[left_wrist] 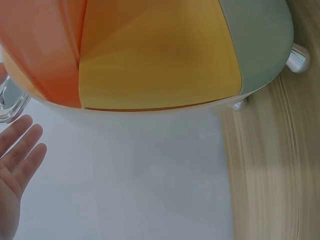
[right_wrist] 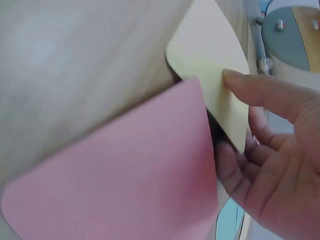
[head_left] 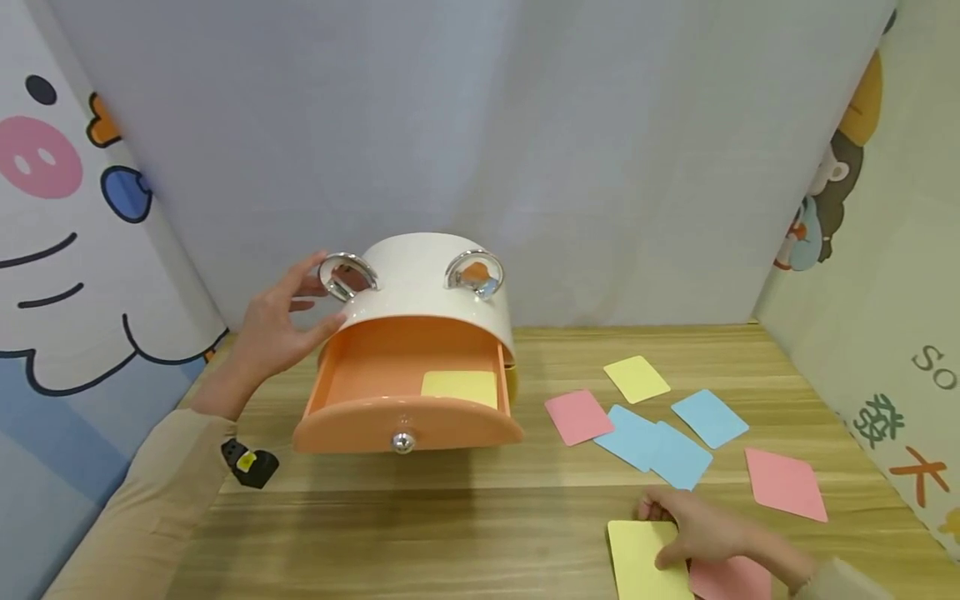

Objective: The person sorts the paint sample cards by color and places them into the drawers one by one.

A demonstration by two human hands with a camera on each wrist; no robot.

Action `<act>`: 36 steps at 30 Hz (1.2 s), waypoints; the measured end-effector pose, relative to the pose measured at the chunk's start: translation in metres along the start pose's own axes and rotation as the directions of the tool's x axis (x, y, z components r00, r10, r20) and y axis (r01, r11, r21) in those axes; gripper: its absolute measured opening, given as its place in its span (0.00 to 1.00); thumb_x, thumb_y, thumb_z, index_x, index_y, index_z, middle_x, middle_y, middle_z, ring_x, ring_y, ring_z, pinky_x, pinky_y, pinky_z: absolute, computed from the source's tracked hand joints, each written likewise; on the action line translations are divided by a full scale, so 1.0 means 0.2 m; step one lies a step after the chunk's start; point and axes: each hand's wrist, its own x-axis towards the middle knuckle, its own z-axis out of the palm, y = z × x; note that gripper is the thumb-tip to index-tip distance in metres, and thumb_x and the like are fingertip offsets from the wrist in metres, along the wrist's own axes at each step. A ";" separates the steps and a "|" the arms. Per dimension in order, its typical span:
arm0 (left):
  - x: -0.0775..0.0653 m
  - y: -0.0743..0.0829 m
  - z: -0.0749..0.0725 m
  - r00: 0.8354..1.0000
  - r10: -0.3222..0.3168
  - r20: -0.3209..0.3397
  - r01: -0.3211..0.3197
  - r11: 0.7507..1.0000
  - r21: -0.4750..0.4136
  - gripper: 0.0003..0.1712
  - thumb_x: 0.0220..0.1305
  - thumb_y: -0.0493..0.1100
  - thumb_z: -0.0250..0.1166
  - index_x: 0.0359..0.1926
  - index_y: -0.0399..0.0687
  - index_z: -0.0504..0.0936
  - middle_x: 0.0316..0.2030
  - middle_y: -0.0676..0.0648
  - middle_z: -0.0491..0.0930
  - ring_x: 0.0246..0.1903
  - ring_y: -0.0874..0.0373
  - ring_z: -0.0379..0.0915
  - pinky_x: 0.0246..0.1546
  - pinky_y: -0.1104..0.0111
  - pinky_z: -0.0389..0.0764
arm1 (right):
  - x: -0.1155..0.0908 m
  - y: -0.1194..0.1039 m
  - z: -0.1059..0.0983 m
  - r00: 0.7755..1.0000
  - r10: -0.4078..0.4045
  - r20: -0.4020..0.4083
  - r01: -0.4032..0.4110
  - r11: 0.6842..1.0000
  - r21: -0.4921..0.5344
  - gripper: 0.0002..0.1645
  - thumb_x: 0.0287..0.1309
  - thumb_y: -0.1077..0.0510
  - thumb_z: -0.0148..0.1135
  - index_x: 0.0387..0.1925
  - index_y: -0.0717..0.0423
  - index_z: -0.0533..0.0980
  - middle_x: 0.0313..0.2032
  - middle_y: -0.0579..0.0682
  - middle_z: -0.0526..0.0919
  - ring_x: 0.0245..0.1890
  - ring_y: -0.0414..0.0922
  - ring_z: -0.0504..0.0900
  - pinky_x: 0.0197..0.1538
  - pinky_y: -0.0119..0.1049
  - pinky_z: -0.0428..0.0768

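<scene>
With its thumb on the front edge and its fingers by a chrome ring (head_left: 348, 277), my left hand (head_left: 279, 327) steadies a white rounded cabinet (head_left: 420, 271) from the left. The cabinet's orange top drawer (head_left: 450, 429) is pulled out, and a yellow card (head_left: 459, 387) lies inside it. At the front right, my right hand (head_left: 705, 529) pinches another yellow card (head_left: 639, 554) between thumb and fingers. In the right wrist view that yellow card (right_wrist: 212, 55) is tilted, one edge raised, beside a pink card (right_wrist: 125, 165). Lower drawer fronts, yellow (left_wrist: 160, 60) and green (left_wrist: 260, 45), show in the left wrist view.
Several loose cards lie on the wooden table right of the cabinet: a yellow one (head_left: 637, 379), pink ones (head_left: 579, 417), and blue ones (head_left: 710, 418). A small black object (head_left: 251, 465) sits near my left sleeve. Curtains (head_left: 637, 167) with printed figures enclose the table.
</scene>
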 end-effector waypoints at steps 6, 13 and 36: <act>0.00 0.00 -0.01 1.000 -0.007 0.006 0.007 1.000 0.014 0.42 0.50 0.39 0.68 0.66 0.43 0.59 0.44 0.34 0.76 0.43 0.42 0.75 0.43 0.50 0.77 | 0.05 0.03 -0.10 0.994 -0.030 0.102 -0.002 0.954 0.299 0.14 0.45 0.74 0.54 0.38 0.70 0.70 0.32 0.51 0.75 0.31 0.34 0.72 0.32 0.26 0.76; 0.00 0.00 -0.01 1.000 -0.006 0.004 0.005 1.000 0.006 0.43 0.50 0.39 0.68 0.66 0.44 0.59 0.44 0.34 0.76 0.43 0.42 0.74 0.43 0.49 0.77 | 0.08 -0.03 -0.21 0.995 0.067 0.071 -0.088 0.933 0.349 0.12 0.55 0.70 0.52 0.43 0.69 0.71 0.34 0.54 0.76 0.30 0.36 0.74 0.30 0.27 0.76; 0.00 0.00 -0.01 1.000 -0.006 0.020 0.005 1.000 0.007 0.42 0.50 0.39 0.68 0.65 0.41 0.59 0.44 0.34 0.76 0.43 0.42 0.74 0.43 0.49 0.77 | 0.52 -0.78 -0.72 0.988 0.099 -0.121 -0.071 0.973 0.218 0.19 0.58 0.68 0.53 0.52 0.72 0.70 0.46 0.59 0.77 0.36 0.42 0.79 0.42 0.38 0.81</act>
